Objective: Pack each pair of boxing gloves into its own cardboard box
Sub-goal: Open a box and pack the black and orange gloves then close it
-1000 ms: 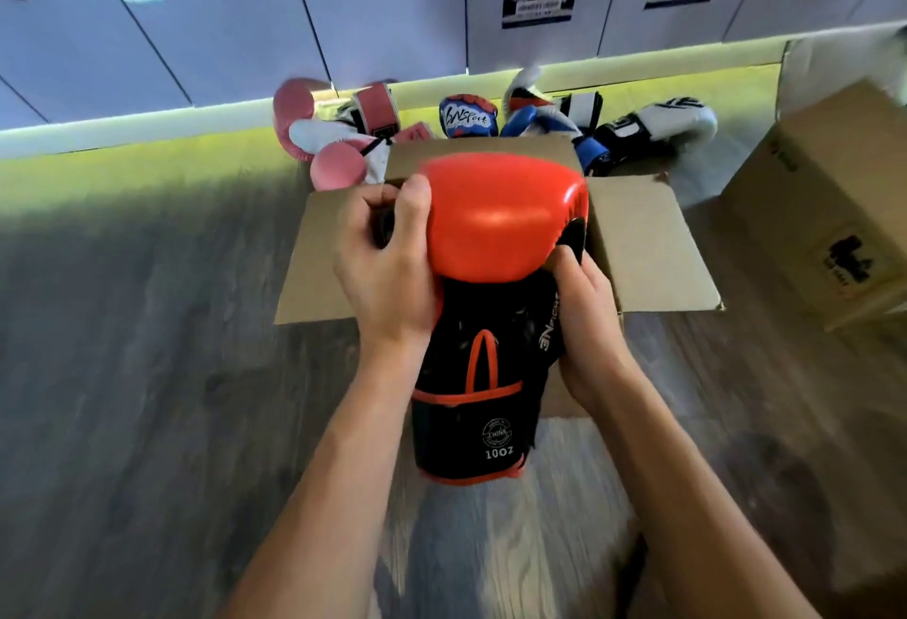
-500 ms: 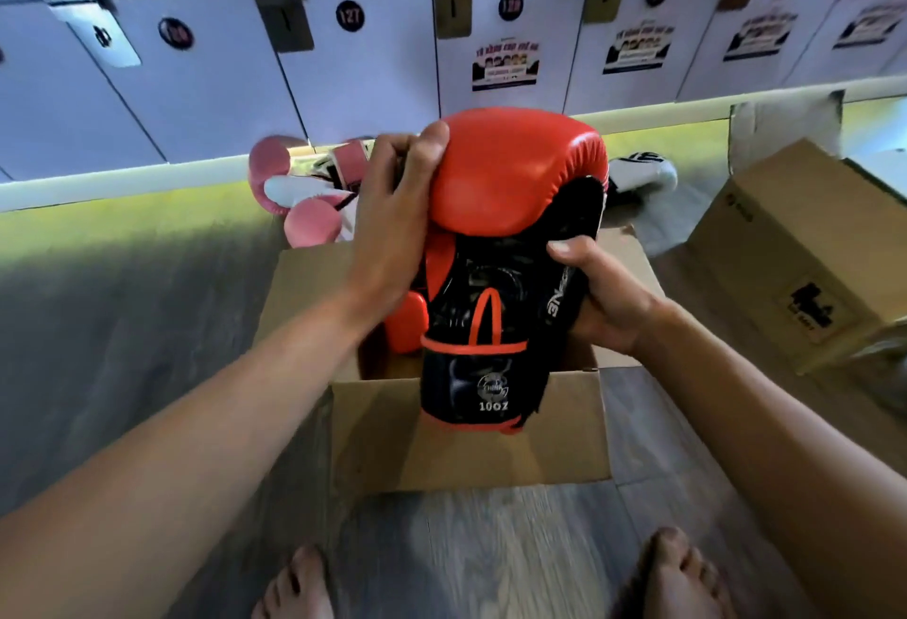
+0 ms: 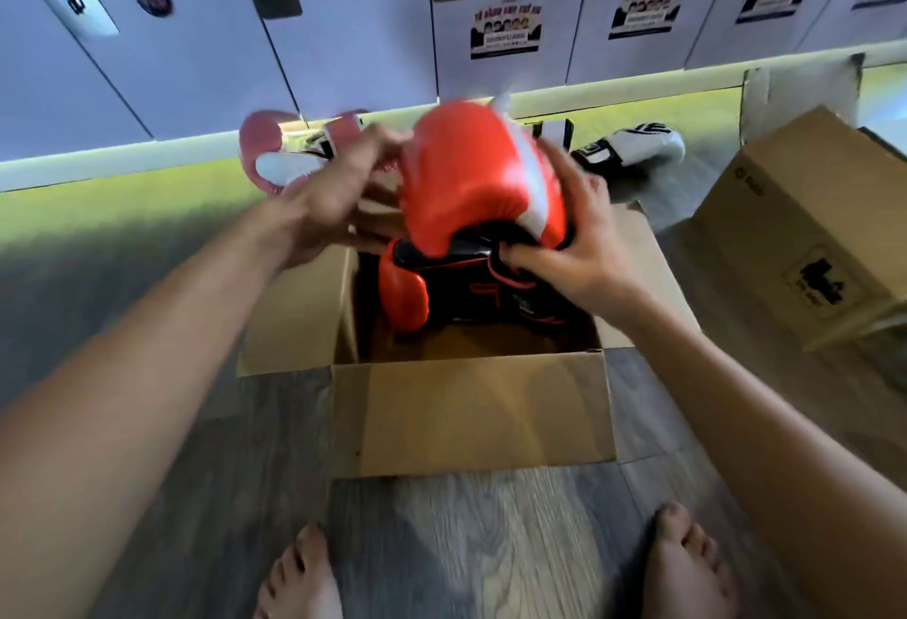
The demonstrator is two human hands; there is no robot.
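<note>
An orange and black boxing glove [image 3: 466, 176] is partly down inside the open cardboard box [image 3: 471, 417] on the floor. Its padded end sticks up above the box's far rim and its black cuff is down inside. My right hand [image 3: 574, 245] grips the glove at its black palm side. My left hand [image 3: 338, 196] is blurred, just left of the glove, fingers spread and touching or just off it. An orange thumb piece [image 3: 405, 294] shows inside the box; I cannot tell whether it belongs to a second glove.
Pink and white gloves [image 3: 280, 157] lie behind the box by the lockers [image 3: 343, 54]. A black and white glove [image 3: 633, 149] lies at back right. A second cardboard box [image 3: 805, 230] stands to the right. My bare feet [image 3: 299, 574] stand at the box's near side.
The orange glove has gone from above the box down into it. My left hand has loosened from the glove's top and slid left. The camera has tilted further down.
</note>
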